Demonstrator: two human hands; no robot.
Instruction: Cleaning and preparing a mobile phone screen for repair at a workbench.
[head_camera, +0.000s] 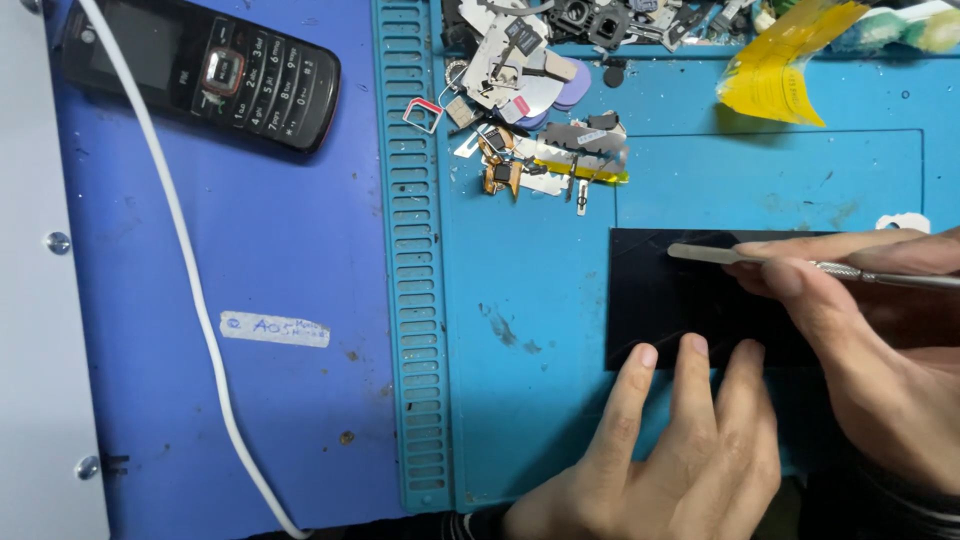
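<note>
Head view: black glass panel (680, 300) flat on teal mat (540, 290), right of centre on tabletop. Left hand (670, 450) flat and open, three fingertips (693, 347) pressing panel's near edge, nothing grasped. Right hand (880, 340) with grip closed around thin metal pry tool (790, 262), blade tip resting on panel's top face near far edge. Heap of small phone parts (540, 130) beyond panel; black keypad phone (205, 70) well apart at far left, white cable (190, 290) beside it
</note>
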